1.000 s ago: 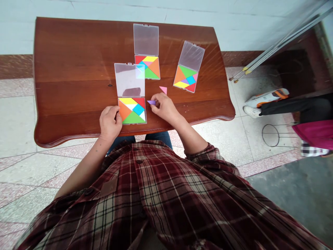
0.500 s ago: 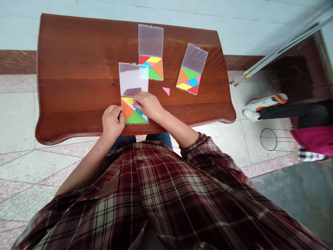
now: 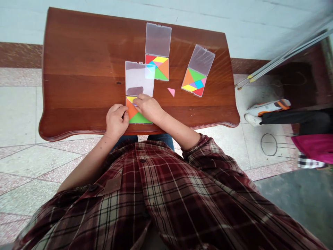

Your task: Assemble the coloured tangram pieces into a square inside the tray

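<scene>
Left hand [image 3: 117, 119], fingers curled, likely steadies the near box [image 3: 136, 80] by its left edge; right hand [image 3: 148, 107] partly hides the purple piece [image 3: 134, 105]; we cannot tell whether either clamps

Right hand [image 3: 148, 107], earlier beside the near puzzle box [image 3: 140, 123], now over it, covering the red piece. Purple triangle [image 3: 134, 105], clear in the fingers before, now beside the yellow piece [image 3: 130, 99], mostly hidden.

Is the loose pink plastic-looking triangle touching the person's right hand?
Apart. The head view shows the brown wooden table between the pink triangle and the right hand.
</scene>
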### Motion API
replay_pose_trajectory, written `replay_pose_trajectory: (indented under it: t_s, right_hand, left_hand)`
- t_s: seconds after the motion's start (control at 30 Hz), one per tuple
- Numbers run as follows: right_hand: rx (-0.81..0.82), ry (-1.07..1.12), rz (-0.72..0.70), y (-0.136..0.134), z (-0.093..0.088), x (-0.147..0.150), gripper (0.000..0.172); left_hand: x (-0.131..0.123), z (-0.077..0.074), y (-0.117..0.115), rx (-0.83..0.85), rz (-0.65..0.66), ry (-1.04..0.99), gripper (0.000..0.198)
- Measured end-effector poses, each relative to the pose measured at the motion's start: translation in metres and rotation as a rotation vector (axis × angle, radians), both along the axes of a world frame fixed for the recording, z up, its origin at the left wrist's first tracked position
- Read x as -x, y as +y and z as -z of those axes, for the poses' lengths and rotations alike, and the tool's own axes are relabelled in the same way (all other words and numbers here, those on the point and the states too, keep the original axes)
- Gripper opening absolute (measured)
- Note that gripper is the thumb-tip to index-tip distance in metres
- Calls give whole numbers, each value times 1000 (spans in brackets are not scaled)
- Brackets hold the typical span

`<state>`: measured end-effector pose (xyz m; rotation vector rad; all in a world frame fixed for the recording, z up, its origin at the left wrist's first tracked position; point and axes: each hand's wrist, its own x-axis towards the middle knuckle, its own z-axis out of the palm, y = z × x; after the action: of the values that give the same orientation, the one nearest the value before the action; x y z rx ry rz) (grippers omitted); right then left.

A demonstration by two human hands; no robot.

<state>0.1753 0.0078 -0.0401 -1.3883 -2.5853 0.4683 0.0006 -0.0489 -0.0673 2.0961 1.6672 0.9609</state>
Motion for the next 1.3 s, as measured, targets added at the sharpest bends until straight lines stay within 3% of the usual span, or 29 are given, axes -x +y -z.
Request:
replay_pose_trajectory:
  t_s: [0.13, 0.27, 0.67, 0.83, 1.0, 1.07, 1.3]
  right_hand:
    - [102, 108, -28, -1, -11, -14, 19]
    - [106, 225, 45, 2, -17, -33, 26]
    - [183, 122, 22, 3, -9, -21, 25]
    - [120, 234, 107, 10, -12, -50, 20]
    - [-30, 252, 512, 35, 2, -113, 9]
    - [-21, 251, 595, 47, 12, -131, 9]
    - [59, 279, 535, 79, 41, -143, 23]
  left_hand:
    - [0, 0, -1, -12, 5, 0, 19]
    - [1, 0, -1, -32, 13, 4, 19]
    - [2, 0, 1, -40, 7, 33, 19]
    - [3, 1, 2, -43, 5, 24, 18]
    - [4, 2, 3, -44, 5, 11, 17]
    - [4, 2, 3, -36, 1, 3, 17]
    - [3, 0, 3, -19, -14, 16, 17]
